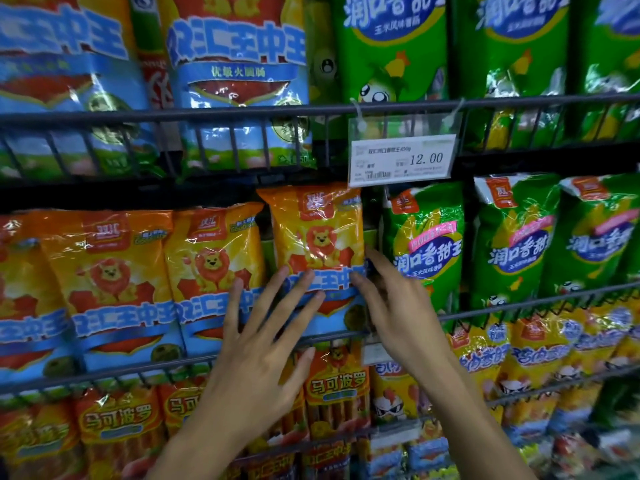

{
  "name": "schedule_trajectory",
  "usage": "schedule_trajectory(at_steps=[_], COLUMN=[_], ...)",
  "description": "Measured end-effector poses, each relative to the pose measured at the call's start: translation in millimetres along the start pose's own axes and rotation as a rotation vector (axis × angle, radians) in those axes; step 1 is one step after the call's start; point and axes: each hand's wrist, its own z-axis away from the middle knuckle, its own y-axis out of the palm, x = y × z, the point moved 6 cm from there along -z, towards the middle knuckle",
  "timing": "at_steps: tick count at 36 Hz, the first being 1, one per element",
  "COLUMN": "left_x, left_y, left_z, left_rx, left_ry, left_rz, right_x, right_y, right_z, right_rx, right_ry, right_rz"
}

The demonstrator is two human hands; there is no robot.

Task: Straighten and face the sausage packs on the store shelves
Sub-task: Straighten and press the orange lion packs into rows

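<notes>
Dark wire shelves (207,114) in a store aisle carry rows of glossy plastic sausage packs, each row standing behind a low wire rail. On the middle shelf, a person's two bare hands meet on one orange-and-blue pack printed with a cartoon lion (317,244), which stands upright and rises higher than the matching lion packs (114,282) lined up to its left. The left hand (263,348) lies flat with fingers spread wide, its fingertips (306,277) pressing on the blue band across the pack's front. The right hand (398,306) sits at the pack's right edge, fingers relaxed and touching that side; whether any finger wraps behind the pack cannot be told. Just right of the pack stand green packs printed with corn (427,247). A white price label reading 12.00 (403,161) hangs in a clear sleeve from the rail above. Below, orange-red packs of thin sausages (334,386) fill the lower shelf.
</notes>
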Motion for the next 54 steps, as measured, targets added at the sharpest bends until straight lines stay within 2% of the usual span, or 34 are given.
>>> schedule_trajectory(at_steps=[11, 18, 26, 30, 33, 36, 47, 54], left_x=[-1, 5, 2, 2, 3, 1, 2, 37], left_y=[-1, -7, -4, -6, -8, -9, -13, -24], left_z=[2, -8, -6, -6, -7, -9, -6, 41], left_rx=[-0.009, -0.036, -0.016, -0.028, -0.042, -0.046, -0.087, -0.233], left_ry=[0.040, 0.004, 0.018, 0.009, -0.028, -0.061, -0.078, -0.221], left_rz=[0.025, 0.060, 0.027, 0.031, 0.055, 0.052, 0.152, 0.221], right_x=[-7, -6, -10, 2, 19, 24, 19, 32], right_y=[3, 0, 0, 0, -1, 6, 15, 3], right_z=[8, 6, 13, 31, 38, 35, 33, 50], right_rx=[0.055, -0.003, 0.025, -0.086, -0.175, -0.125, -0.064, -0.233], right_ry=[0.021, -0.030, -0.047, -0.079, -0.224, -0.315, -0.324, -0.350], right_rz=[-0.031, -0.102, 0.011, -0.054, -0.025, 0.003, -0.023, -0.166])
